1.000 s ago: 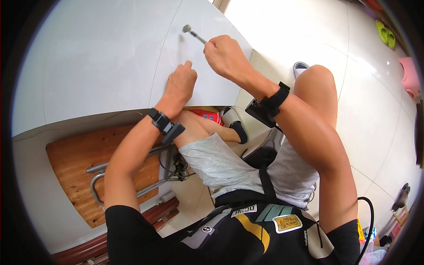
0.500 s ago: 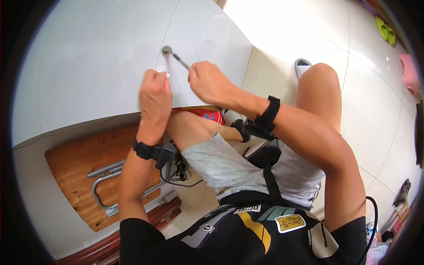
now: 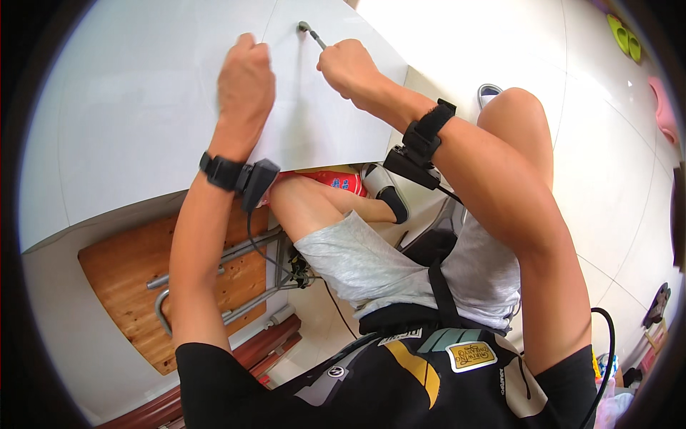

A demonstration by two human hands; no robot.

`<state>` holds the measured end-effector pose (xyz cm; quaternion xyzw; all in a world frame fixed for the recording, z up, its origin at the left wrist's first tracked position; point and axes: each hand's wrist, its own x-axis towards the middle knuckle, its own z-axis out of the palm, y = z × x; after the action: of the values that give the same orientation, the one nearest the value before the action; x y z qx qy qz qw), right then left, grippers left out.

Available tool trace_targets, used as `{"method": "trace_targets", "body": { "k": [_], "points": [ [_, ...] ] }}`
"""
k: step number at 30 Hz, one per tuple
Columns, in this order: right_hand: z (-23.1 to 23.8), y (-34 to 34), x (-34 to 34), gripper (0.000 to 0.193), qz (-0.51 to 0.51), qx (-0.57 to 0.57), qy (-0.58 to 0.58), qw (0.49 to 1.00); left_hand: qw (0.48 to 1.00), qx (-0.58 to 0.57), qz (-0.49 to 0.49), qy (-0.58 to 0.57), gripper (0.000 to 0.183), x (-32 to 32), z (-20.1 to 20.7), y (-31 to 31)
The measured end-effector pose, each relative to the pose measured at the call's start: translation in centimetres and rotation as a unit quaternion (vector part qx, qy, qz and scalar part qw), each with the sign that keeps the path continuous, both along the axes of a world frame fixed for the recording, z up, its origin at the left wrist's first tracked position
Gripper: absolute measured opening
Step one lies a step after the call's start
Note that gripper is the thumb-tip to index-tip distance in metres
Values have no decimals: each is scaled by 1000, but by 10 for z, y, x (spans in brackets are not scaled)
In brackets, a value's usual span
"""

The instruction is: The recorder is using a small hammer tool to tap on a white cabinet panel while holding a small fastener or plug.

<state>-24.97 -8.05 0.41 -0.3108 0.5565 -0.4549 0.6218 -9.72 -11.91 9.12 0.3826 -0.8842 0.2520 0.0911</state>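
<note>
My right hand (image 3: pixel 350 69) is closed around the handle of what looks like a slim metal ratchet wrench (image 3: pixel 313 33). Its round head points up and left, over the glossy white surface (image 3: pixel 136 107). To the left, my left hand (image 3: pixel 245 82) is raised above the same surface with its fingers curled together. It is slightly blurred, and whatever lies inside those fingers is hidden. Both hands are apart from each other. A black strap with a small box (image 3: pixel 239 179) sits on my left wrist, and another strapped box (image 3: pixel 418 154) is on my right.
Below the white surface's near edge, a wooden board (image 3: pixel 128 286) with grey metal tubes leans low at the left. A red printed bag (image 3: pixel 339 180) lies beneath the edge by my leg. Green slippers (image 3: pixel 623 37) and a pink object (image 3: pixel 664 111) are on the tiled floor at the right.
Both hands have moved up and away from me over the white surface. The ratchet wrench has travelled up and right with my right hand. A small white bit at my left fingertips no longer shows.
</note>
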Motion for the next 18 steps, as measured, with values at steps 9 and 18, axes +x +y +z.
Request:
{"method": "trace_targets", "body": {
  "k": [9, 18],
  "points": [
    [-13, 14, -3, 26, -36, 19, -29, 999, 975, 132, 34, -177, 11, 18, -78, 32],
    [-6, 77, 43, 38, 122, -196, 60, 971, 966, 226, 81, -95, 10, 83, -101, 124]
  ]
}}
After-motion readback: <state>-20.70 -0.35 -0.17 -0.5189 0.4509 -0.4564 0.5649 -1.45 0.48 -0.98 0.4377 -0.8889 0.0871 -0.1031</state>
